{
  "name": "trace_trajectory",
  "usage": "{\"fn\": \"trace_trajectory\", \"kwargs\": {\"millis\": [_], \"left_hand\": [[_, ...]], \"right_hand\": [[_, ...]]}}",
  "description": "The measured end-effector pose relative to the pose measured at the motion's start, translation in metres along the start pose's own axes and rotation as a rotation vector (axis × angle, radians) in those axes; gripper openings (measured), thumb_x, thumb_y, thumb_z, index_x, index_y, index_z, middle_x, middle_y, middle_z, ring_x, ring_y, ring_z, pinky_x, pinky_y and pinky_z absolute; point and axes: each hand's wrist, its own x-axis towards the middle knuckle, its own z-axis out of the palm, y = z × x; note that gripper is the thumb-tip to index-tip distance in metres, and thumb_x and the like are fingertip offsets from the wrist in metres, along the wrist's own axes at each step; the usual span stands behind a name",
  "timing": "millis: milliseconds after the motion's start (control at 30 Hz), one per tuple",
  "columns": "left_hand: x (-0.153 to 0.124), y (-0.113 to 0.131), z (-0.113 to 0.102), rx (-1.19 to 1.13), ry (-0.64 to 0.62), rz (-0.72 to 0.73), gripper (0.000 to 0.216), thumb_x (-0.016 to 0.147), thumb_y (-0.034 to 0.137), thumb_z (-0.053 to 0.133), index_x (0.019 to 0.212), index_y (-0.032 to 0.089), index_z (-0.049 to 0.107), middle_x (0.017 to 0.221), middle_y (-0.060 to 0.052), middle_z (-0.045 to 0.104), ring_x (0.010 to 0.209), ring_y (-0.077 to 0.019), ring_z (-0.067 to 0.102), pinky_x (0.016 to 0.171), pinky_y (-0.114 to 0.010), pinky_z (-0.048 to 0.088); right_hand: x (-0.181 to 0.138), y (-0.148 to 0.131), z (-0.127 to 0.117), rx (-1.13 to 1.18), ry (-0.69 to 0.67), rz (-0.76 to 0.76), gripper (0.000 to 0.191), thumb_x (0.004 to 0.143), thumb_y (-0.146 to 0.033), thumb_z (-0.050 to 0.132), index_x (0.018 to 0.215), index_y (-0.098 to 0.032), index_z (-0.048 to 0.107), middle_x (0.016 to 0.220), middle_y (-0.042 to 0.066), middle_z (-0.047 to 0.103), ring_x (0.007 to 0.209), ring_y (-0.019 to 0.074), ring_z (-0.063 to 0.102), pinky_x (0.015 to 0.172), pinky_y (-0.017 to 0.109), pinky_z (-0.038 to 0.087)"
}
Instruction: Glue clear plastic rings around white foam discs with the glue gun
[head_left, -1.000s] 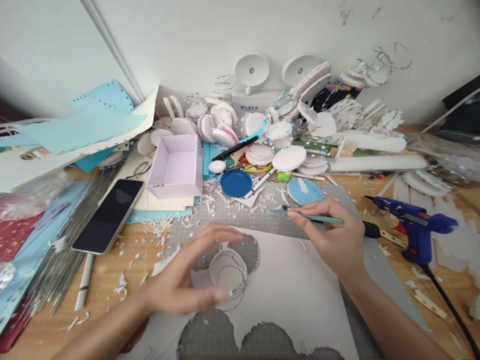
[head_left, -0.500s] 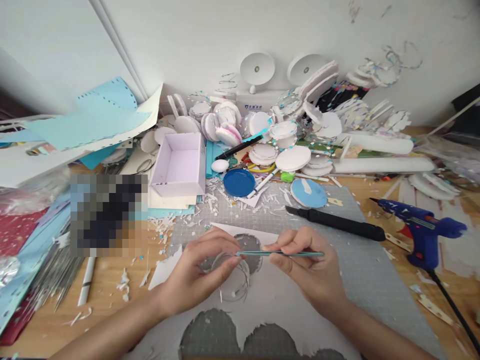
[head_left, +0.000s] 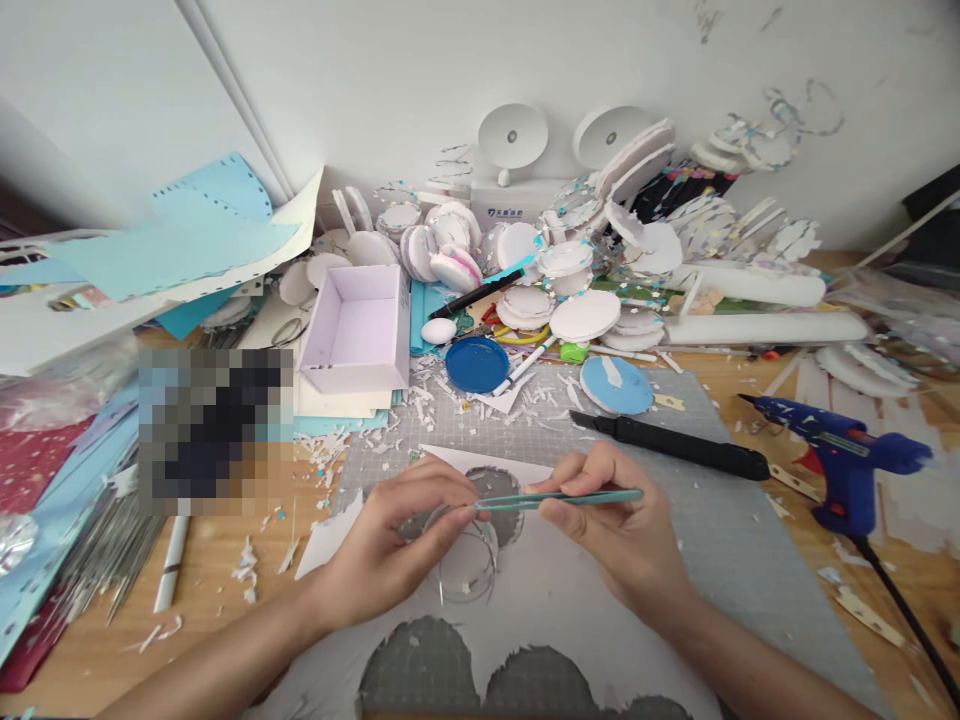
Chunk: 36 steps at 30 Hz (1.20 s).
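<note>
Both hands meet over the white foam sheet [head_left: 600,610] on the grey cutting mat [head_left: 697,500].

Right hand [head_left: 622,540] pinches a slim teal craft tool [head_left: 562,498], held level; left hand [head_left: 394,550] nips its tip between thumb and fingers, above a cut white ring piece [head_left: 469,570]. Black-handled knife [head_left: 675,447] lies just beyond.

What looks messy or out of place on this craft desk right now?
White paper scraps are strewn over the grey cutting mat and the wood. The white sheet under the hands has ragged round holes cut out. Foam discs sit in a toppled heap against the wall. The blue glue gun lies on its side.
</note>
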Motion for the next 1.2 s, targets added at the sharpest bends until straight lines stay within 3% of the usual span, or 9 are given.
{"fn": "trace_trajectory", "kwargs": {"millis": [333,500,667,833,967,1200], "left_hand": [[0.000,0.000,0.000,0.054,-0.011,0.030,0.016,0.090,0.012,0.054,0.088,0.012,0.070,0.083,-0.008,0.067,0.081,-0.0177,0.060,0.075,-0.031,0.048],[0.000,-0.001,-0.005,0.095,-0.007,0.027,0.018,0.092,0.013,0.050,0.095,0.016,0.068,0.093,-0.006,0.066,0.091,-0.0171,0.060,0.083,-0.030,0.047],[-0.003,0.009,-0.016,0.190,-0.018,0.024,0.020,0.093,0.022,0.047,0.107,0.019,0.061,0.106,-0.007,0.061,0.103,-0.0201,0.057,0.091,-0.034,0.045],[-0.012,0.027,-0.015,0.486,-0.223,0.016,0.064,0.069,0.038,0.076,0.125,0.021,0.049,0.124,-0.011,0.052,0.113,-0.0289,0.050,0.096,-0.042,0.044],[-0.018,0.030,-0.005,0.645,-0.286,0.004,0.044,0.078,0.028,0.069,0.119,0.023,0.054,0.116,-0.009,0.060,0.111,-0.0268,0.053,0.096,-0.042,0.044],[0.000,0.036,-0.005,0.645,-0.160,0.023,0.038,0.079,0.029,0.069,0.115,0.022,0.056,0.116,-0.008,0.061,0.109,-0.0240,0.057,0.094,-0.039,0.046]], "right_hand": [[0.001,0.004,-0.004,0.074,-0.003,0.104,0.020,0.074,-0.019,0.075,0.071,-0.023,0.056,0.074,-0.004,0.060,0.076,0.0120,0.065,0.071,0.025,0.048],[0.008,0.000,-0.005,0.214,0.108,0.202,0.029,0.066,-0.024,0.081,0.065,-0.020,0.052,0.070,-0.005,0.060,0.068,0.0104,0.060,0.063,0.022,0.042],[0.014,-0.001,-0.007,0.363,0.119,0.280,0.029,0.067,-0.022,0.080,0.064,-0.021,0.051,0.058,-0.007,0.051,0.063,0.0090,0.054,0.065,0.023,0.040],[0.014,-0.005,-0.009,0.415,0.114,0.285,0.029,0.066,-0.022,0.080,0.063,-0.020,0.051,0.051,-0.008,0.045,0.056,0.0082,0.047,0.061,0.024,0.038],[0.012,-0.007,-0.010,0.375,0.144,0.253,0.030,0.064,-0.025,0.081,0.064,-0.021,0.051,0.052,-0.008,0.044,0.055,0.0090,0.044,0.057,0.025,0.035],[0.012,-0.011,-0.009,0.327,0.142,0.148,0.032,0.061,-0.029,0.082,0.061,-0.021,0.050,0.052,-0.007,0.044,0.054,0.0095,0.039,0.060,0.028,0.036]]}}
